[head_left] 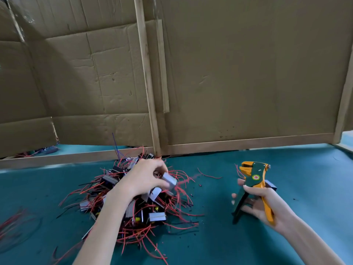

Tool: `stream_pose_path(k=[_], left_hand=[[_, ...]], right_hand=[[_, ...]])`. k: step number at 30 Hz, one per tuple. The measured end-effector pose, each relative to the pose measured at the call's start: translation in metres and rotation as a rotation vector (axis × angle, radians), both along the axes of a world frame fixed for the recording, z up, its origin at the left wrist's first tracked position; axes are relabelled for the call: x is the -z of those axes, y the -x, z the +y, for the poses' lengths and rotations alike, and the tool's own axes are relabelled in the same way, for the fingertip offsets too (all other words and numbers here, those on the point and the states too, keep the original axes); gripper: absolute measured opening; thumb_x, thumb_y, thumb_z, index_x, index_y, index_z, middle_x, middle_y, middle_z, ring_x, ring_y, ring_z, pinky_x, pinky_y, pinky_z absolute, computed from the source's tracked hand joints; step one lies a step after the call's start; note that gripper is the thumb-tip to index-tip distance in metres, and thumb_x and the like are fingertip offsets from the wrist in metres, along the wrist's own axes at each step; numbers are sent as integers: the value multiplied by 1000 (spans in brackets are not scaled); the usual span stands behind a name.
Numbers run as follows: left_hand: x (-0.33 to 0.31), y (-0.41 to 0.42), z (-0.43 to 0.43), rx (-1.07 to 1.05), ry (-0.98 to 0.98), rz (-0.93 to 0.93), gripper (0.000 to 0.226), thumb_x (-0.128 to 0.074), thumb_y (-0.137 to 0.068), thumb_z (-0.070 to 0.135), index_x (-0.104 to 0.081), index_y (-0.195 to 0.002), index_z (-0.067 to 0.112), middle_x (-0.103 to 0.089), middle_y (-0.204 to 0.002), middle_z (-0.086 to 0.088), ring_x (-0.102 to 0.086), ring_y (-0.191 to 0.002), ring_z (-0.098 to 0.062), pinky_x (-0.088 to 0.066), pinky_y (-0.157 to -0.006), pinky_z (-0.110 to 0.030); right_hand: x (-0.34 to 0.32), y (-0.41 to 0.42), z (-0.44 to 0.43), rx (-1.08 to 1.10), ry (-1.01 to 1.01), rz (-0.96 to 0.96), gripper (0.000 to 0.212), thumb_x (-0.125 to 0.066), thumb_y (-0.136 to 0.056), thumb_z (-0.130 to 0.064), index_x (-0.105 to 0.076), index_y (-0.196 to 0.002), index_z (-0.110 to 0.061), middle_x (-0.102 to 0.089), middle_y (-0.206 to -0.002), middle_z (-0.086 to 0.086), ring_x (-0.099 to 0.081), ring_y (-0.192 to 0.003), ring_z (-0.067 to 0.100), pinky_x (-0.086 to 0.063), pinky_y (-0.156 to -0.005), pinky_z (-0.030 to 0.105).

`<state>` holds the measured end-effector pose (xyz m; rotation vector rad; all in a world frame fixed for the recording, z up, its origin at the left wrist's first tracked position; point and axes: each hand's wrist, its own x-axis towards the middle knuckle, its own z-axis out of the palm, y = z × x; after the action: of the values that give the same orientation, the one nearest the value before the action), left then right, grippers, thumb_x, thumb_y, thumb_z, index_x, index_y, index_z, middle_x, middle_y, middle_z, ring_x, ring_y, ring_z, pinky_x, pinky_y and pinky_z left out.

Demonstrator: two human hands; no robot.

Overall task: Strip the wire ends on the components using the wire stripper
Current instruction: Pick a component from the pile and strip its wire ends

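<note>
A grey component [169, 180] is clamped in the fingers [161, 169] of the left hand [145, 175] above the component pile [133, 197]. The green-and-orange wire stripper [252, 186] is gripped upright by the right hand [261, 202], over the green desk [219, 236].

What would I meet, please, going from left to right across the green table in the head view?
Loose red wires at the left edge → pile of components → left hand holding a component → single red wire → wire stripper in the right hand.

Left hand [142, 176] grips component [169, 180] — right hand [261, 202], stripper [252, 180].
</note>
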<state>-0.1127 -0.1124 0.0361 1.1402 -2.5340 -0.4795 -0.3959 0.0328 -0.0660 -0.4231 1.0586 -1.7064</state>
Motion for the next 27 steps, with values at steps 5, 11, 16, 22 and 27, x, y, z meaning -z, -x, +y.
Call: stream_pose_path(k=[5, 11, 16, 22, 27], left_hand=[[-23, -8, 14, 198, -211, 596, 23, -76, -79, 7, -64, -98, 14, -72, -101, 0, -69, -92, -15, -54, -81, -21], [-21, 12, 28, 139, -157, 867, 9, -73, -83, 20, -71, -87, 13, -73, -92, -2, -68, -86, -18, -52, -78, -27], [-6, 31, 32, 110, -166, 903, 46, -69, -83, -4, -50, -114, 24, -54, -120, 2, -73, -81, -17, -56, -81, -28], [2, 41, 34, 98, -233, 867, 48, -71, -83, 1, -50, -121, 21, -59, -118, 7, -73, -80, -14, -55, -73, -21], [3, 43, 38, 186, -215, 765, 6, -71, -85, 11, -72, -86, 17, -73, -74, 0, -70, -69, -11, -52, -72, -18]], right_hand=[[-9, -17, 6, -95, 22, 11, 38, -61, -75, -4, -68, -113, 2, -67, -99, 24, -72, -81, 38, -60, -63, 47], [-11, -29, 8, -170, 44, 42, 36, -61, -75, -4, -72, -109, 1, -67, -94, 25, -71, -84, 39, -60, -66, 47], [-17, -41, 12, -264, 96, 96, 38, -63, -72, -5, -73, -109, -2, -65, -86, 22, -70, -79, 38, -59, -65, 46], [-24, -49, 17, -358, 154, 144, 33, -70, -69, 2, -70, -102, -2, -66, -94, 31, -67, -73, 38, -57, -65, 47], [-28, -60, 20, -439, 154, 193, 36, -77, -74, -16, -67, -107, -6, -63, -96, 41, -67, -82, 47, -57, -70, 48]])
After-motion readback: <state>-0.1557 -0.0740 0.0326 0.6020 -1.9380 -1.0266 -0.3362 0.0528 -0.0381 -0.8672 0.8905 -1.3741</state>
